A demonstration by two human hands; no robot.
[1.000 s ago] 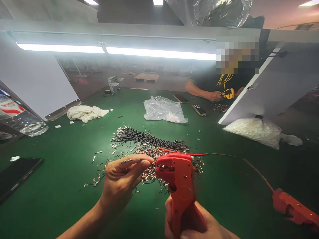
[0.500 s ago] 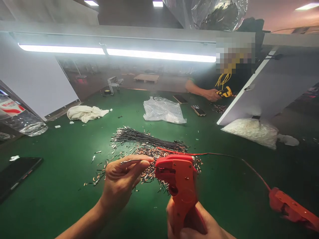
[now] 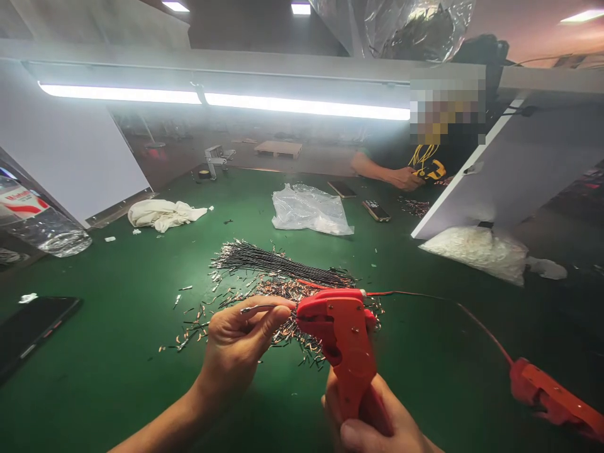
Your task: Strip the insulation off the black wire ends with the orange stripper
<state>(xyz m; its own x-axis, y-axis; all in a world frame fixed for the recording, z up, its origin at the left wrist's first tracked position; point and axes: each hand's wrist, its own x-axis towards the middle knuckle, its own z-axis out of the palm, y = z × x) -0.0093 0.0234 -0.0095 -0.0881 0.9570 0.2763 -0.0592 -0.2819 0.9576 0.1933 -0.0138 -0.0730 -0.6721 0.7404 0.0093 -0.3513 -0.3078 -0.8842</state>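
Between thumb and fingers, my left hand (image 3: 245,336) pinches a short black wire (image 3: 257,308) with a metal terminal at its left end. The wire's other end is at the jaws of a red wire stripper (image 3: 346,333). My right hand (image 3: 372,415) is wrapped round the stripper's handles. Behind the tool lies a bundle of black wires (image 3: 278,261) with terminals. Beneath and around the jaws is a heap of wire scraps (image 3: 278,289), partly hidden by my left hand and the tool.
A second red stripper (image 3: 557,393) lies at the right, by a thin red wire. Farther back are a clear plastic bag (image 3: 309,211), a white cloth (image 3: 165,215), two phones and a bag of white pieces (image 3: 476,248). Across the table, a person's hand (image 3: 408,178) holds a yellow tool.
My left hand and the wire have shifted slightly right. The stripper has moved a little right too, and its handles look closer together.
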